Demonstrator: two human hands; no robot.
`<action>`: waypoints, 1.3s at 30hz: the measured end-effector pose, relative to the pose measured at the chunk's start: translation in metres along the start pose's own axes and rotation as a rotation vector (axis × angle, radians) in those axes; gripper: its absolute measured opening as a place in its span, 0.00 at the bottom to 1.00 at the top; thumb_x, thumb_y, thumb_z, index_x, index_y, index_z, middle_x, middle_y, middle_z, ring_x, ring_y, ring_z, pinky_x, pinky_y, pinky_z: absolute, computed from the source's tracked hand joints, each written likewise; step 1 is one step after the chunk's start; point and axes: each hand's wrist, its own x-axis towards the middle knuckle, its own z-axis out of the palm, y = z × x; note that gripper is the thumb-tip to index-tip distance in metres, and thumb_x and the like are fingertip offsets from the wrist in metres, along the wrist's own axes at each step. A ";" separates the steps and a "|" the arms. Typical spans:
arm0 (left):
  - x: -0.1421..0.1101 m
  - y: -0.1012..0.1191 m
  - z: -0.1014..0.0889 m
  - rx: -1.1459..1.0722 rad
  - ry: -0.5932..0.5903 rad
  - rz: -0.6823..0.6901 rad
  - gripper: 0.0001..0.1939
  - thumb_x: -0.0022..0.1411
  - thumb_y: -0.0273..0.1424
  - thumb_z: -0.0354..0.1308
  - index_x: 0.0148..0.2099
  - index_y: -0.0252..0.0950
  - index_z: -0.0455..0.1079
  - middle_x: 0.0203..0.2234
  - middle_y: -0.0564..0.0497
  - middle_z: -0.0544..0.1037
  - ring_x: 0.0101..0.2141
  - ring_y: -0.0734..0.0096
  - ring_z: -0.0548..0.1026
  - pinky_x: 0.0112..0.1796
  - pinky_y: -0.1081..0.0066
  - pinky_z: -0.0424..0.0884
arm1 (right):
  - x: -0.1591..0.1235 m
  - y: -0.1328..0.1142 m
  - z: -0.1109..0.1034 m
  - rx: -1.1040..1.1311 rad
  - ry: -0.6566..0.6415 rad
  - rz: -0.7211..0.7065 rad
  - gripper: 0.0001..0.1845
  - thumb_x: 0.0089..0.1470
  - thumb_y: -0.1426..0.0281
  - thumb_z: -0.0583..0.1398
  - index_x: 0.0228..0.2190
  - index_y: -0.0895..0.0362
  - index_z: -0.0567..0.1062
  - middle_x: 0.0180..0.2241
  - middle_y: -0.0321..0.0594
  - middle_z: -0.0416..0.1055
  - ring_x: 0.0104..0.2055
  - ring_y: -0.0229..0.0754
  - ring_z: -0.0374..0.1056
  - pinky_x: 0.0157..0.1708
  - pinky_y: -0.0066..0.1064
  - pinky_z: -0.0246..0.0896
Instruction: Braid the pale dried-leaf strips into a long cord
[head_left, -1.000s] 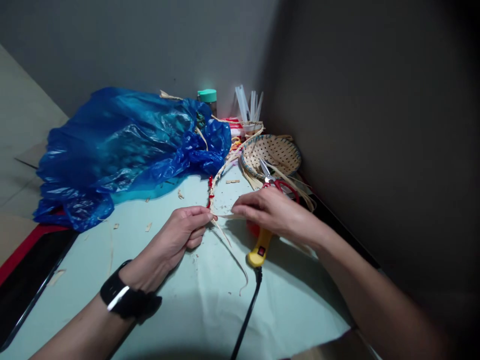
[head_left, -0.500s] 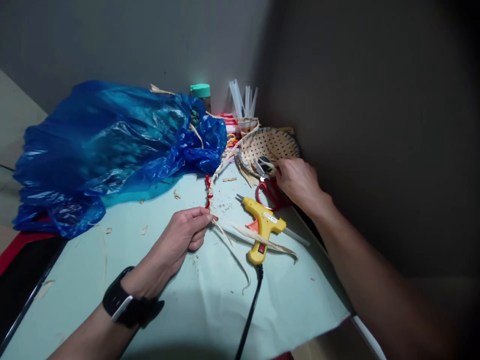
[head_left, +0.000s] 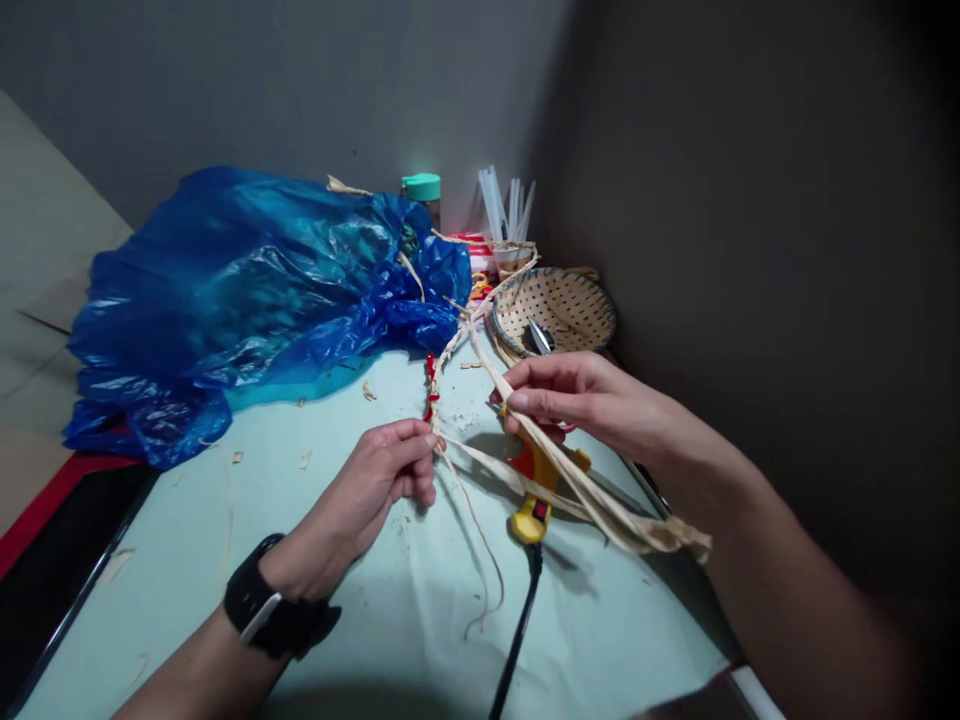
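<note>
My left hand pinches the lower end of a braided cord of pale dried fibre, just below a red tie. Loose strands trail from that pinch to the right and downward. My right hand holds a separate-looking pale fibre strip, its broad end hanging to the lower right. Beneath the right hand lies a yellow glue gun, partly covered by the hand and the strip. Scissors show only their blade tips at the basket.
A woven basket stands against the wall at the back right. A big blue plastic bag fills the back left. Behind sit a green-lidded jar and clear glue sticks. The glue gun's black cable runs to the front edge.
My right hand has come from the basket edge toward me and now carries a pale fibre strip. My left hand keeps its pinch on the braid. The view has shifted slightly.
</note>
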 end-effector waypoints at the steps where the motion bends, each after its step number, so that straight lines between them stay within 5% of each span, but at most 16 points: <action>1: 0.000 0.000 0.000 0.001 -0.001 -0.005 0.06 0.59 0.31 0.58 0.33 0.33 0.69 0.20 0.55 0.67 0.20 0.79 0.66 0.22 0.77 0.66 | 0.001 0.001 0.004 0.041 -0.028 -0.007 0.11 0.56 0.62 0.60 0.35 0.58 0.75 0.30 0.39 0.73 0.22 0.32 0.60 0.20 0.24 0.53; 9: -0.004 0.004 0.007 0.036 0.079 -0.032 0.07 0.59 0.31 0.59 0.31 0.35 0.65 0.18 0.59 0.64 0.14 0.86 0.54 0.12 0.82 0.49 | 0.011 0.010 0.025 0.253 0.058 -0.030 0.13 0.52 0.61 0.64 0.30 0.57 0.69 0.25 0.35 0.72 0.20 0.30 0.62 0.20 0.21 0.59; 14: -0.005 0.002 0.009 0.092 0.097 -0.004 0.07 0.60 0.33 0.57 0.33 0.35 0.65 0.19 0.57 0.69 0.13 0.85 0.54 0.13 0.81 0.52 | 0.014 0.016 0.033 0.244 0.121 -0.016 0.14 0.51 0.61 0.64 0.29 0.56 0.67 0.22 0.33 0.70 0.19 0.31 0.63 0.17 0.21 0.60; 18: -0.005 0.001 0.009 0.098 0.142 0.024 0.06 0.59 0.32 0.58 0.33 0.34 0.67 0.25 0.54 0.72 0.14 0.86 0.56 0.14 0.81 0.51 | 0.015 0.021 0.039 0.270 0.130 -0.071 0.14 0.51 0.60 0.64 0.31 0.55 0.67 0.26 0.36 0.70 0.28 0.37 0.69 0.19 0.23 0.63; 26: -0.007 -0.002 0.013 0.178 0.301 -0.002 0.09 0.58 0.35 0.59 0.35 0.33 0.70 0.11 0.57 0.67 0.12 0.86 0.50 0.15 0.80 0.42 | 0.015 0.022 0.043 0.209 0.200 -0.086 0.11 0.53 0.63 0.62 0.32 0.55 0.67 0.27 0.34 0.69 0.22 0.31 0.62 0.19 0.21 0.59; 29: -0.006 -0.004 0.015 0.175 0.345 0.039 0.07 0.56 0.31 0.60 0.36 0.34 0.67 0.14 0.57 0.70 0.11 0.86 0.54 0.14 0.80 0.44 | 0.015 0.021 0.044 0.235 0.218 -0.068 0.13 0.51 0.62 0.62 0.34 0.55 0.65 0.26 0.32 0.70 0.21 0.31 0.62 0.19 0.22 0.59; 35: -0.003 -0.007 0.012 0.191 0.290 0.200 0.12 0.56 0.27 0.59 0.41 0.41 0.61 0.24 0.56 0.77 0.12 0.85 0.56 0.14 0.80 0.48 | 0.016 0.022 0.046 0.231 0.289 -0.097 0.18 0.51 0.62 0.62 0.39 0.51 0.60 0.26 0.29 0.71 0.19 0.30 0.60 0.18 0.21 0.58; 39: -0.004 -0.002 0.012 0.247 0.205 0.147 0.04 0.56 0.27 0.57 0.37 0.37 0.67 0.23 0.55 0.74 0.14 0.87 0.51 0.15 0.80 0.44 | 0.020 0.024 0.047 0.151 0.288 -0.175 0.21 0.52 0.64 0.61 0.46 0.49 0.59 0.25 0.28 0.69 0.21 0.32 0.62 0.19 0.22 0.58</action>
